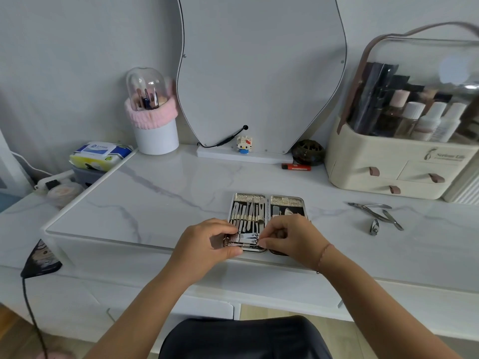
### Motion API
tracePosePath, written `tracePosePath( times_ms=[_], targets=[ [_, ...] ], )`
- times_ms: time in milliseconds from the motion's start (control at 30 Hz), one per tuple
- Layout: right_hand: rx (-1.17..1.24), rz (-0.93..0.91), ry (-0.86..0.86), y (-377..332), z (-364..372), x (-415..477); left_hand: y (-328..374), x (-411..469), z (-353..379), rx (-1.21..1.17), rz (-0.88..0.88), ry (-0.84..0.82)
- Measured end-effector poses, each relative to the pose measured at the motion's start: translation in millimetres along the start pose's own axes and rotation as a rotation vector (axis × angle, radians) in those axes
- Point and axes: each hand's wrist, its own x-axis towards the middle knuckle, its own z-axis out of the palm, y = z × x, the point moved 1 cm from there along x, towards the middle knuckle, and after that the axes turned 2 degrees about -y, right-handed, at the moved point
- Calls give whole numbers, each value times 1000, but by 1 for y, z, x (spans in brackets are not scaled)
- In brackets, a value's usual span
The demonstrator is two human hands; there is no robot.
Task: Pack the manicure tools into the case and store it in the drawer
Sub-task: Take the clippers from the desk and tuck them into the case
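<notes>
An open manicure case (286, 201) lies flat near the front edge of the marble tabletop, with several steel tools strapped in its left half. My left hand (207, 242) and my right hand (287, 235) meet over the case's near end. Both pinch a large silver nail clipper (246, 240), the left at its left end, the right at its right tip. On the table to the right lie cuticle nippers (373, 209) and a small nail clipper (374, 226), loose and apart from the case.
A cosmetics organiser (394, 167) with small drawers stands at the back right. A mirror (259, 73), a brush holder (155, 125), a toy figure (244, 144), a dark round dish (308, 152) and a red tube (296, 166) line the back. Wipes (99, 154) sit left.
</notes>
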Motion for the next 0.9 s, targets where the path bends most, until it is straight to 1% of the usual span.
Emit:
tracePosePath(
  times_ms=[67, 133, 233, 333, 433, 500, 567, 667, 800, 900],
  targets=[
    [1, -8, 21, 2, -3, -2, 0, 1, 3, -6, 5, 22],
    [25, -1, 95, 7, -10, -4, 1, 2, 5, -1, 15, 48],
    [60, 40, 337, 25, -38, -5, 2, 5, 6, 36, 38, 32],
    [-18, 108, 583, 56, -83, -13, 3, 13, 0, 66, 50, -43],
    [-132, 256, 703, 94, -125, -30, 4, 31, -6, 96, 73, -67],
    [-192, 348, 715, 113, -143, -40, 2, 44, -5, 94, 74, -80],
    [-228, 411, 677, 126, -151, -44, -2, 52, 2, 154, 74, -148],
    [-315, 419, 592, 134, -155, -39, -7, 56, 13, 348, 103, -234],
    [-378, 424, 500, 139, -157, -27, -10, 57, 13, 365, 98, -230],
    [-423, 443, 491, 145, -157, -21, -10, 56, 13, 373, 99, -237]
  ],
)
